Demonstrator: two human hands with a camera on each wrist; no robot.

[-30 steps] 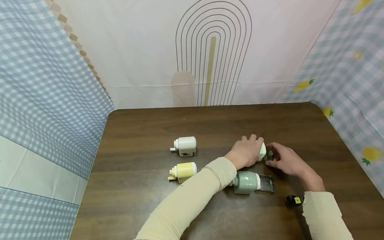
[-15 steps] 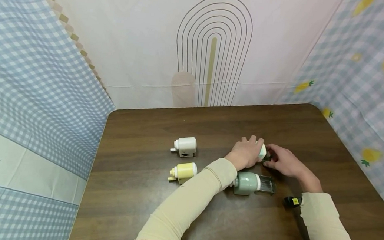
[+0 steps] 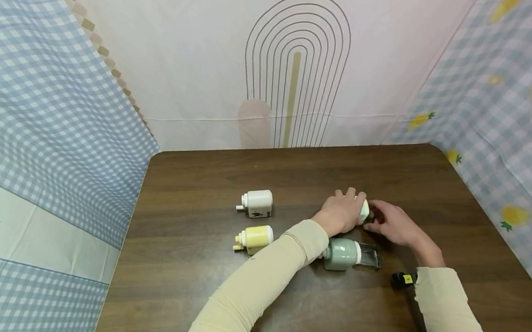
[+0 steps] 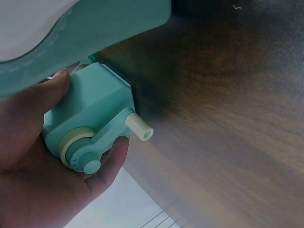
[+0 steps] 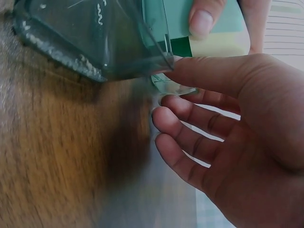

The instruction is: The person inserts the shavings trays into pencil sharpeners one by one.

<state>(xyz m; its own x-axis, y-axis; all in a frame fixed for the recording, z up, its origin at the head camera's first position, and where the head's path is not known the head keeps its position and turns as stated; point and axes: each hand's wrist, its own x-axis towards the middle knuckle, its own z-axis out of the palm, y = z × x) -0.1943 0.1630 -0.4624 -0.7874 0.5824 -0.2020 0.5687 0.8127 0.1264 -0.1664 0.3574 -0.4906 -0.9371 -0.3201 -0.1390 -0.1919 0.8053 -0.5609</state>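
Note:
My left hand (image 3: 341, 210) grips a mint-green crank pencil sharpener (image 4: 95, 97), whose crank with a cream knob shows in the left wrist view. Its pale end (image 3: 365, 209) points toward my right hand (image 3: 393, 224). In the right wrist view, my right thumb and index finger pinch a clear plastic part (image 5: 171, 86) at that end, the shavings drawer. The other right fingers (image 5: 166, 118) are bent and touch nothing. Nearer the body lies a darker green sharpener (image 3: 343, 253), its clear drawer (image 3: 370, 256) pulled out, with bits of shavings inside.
A white sharpener (image 3: 260, 203) and a yellow sharpener (image 3: 257, 236) lie on the left part of the brown wooden table (image 3: 183, 283). A black object with a yellow label (image 3: 401, 280) is beside the right sleeve. Patterned cloths hang around the table's back and sides.
The right hand and sleeve have shifted slightly left, toward the sharpener in the left hand. The left hand keeps its hold, and the other sharpeners stay in place.

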